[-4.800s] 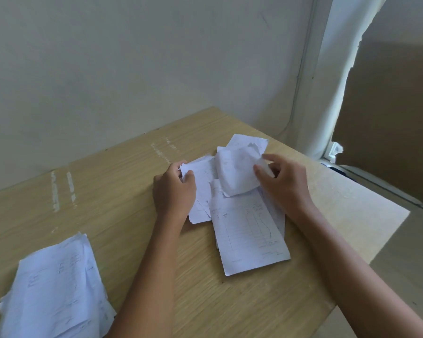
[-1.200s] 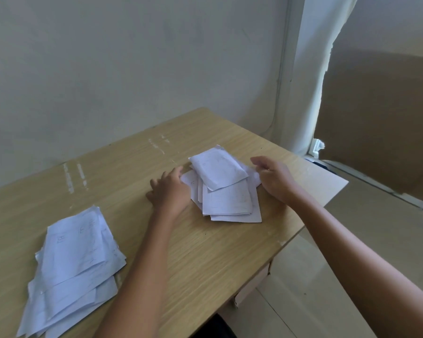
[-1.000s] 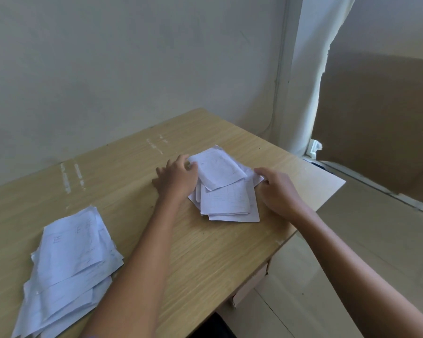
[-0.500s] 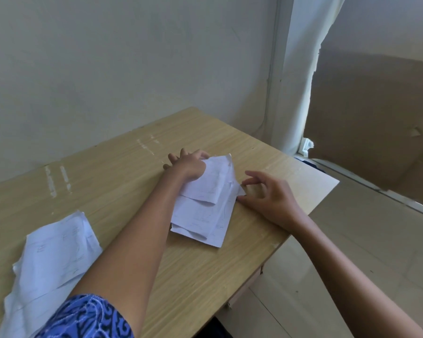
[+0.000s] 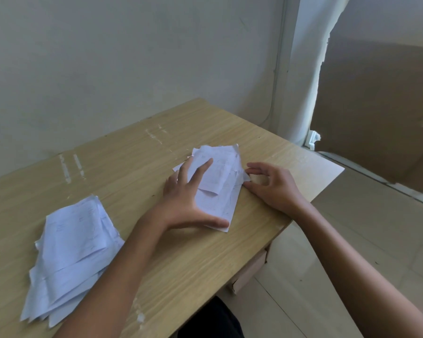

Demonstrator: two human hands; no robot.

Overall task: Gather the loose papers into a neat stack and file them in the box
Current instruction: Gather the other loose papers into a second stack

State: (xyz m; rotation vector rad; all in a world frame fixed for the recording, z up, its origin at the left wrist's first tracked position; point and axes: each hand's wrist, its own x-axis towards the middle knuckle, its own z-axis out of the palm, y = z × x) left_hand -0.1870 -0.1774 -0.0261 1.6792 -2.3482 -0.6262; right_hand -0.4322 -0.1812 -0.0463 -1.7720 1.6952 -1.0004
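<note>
- Head view: the left hand (image 5: 185, 203) has a released grip, lying flat with fingers spread and straight on the small paper stack (image 5: 220, 181), its thumb stretched along the stack's near edge.
- The right hand (image 5: 272, 185) has a loose, released grip; its fingers are lightly curled, and the fingertips (image 5: 248, 171) touch the stack's right edge, holding nothing.
- The small paper stack lies on the desk (image 5: 205, 259), sheets roughly overlapped, corners poking out at the far end and the left side.
- Right of the stack, bare desk runs to the desk's right edge, with tiled floor (image 5: 366, 240) beyond it.
- Left of the stack, well apart from it, a larger paper pile (image 5: 69, 254) lies fanned and uneven, reaching close to the desk's near edge.
- Bare desk lies between the stack and the pile, crossed by the left forearm.
- Beyond the stack, the desk's far edge meets a pale wall (image 5: 132, 64).
- No box can be made out.
</note>
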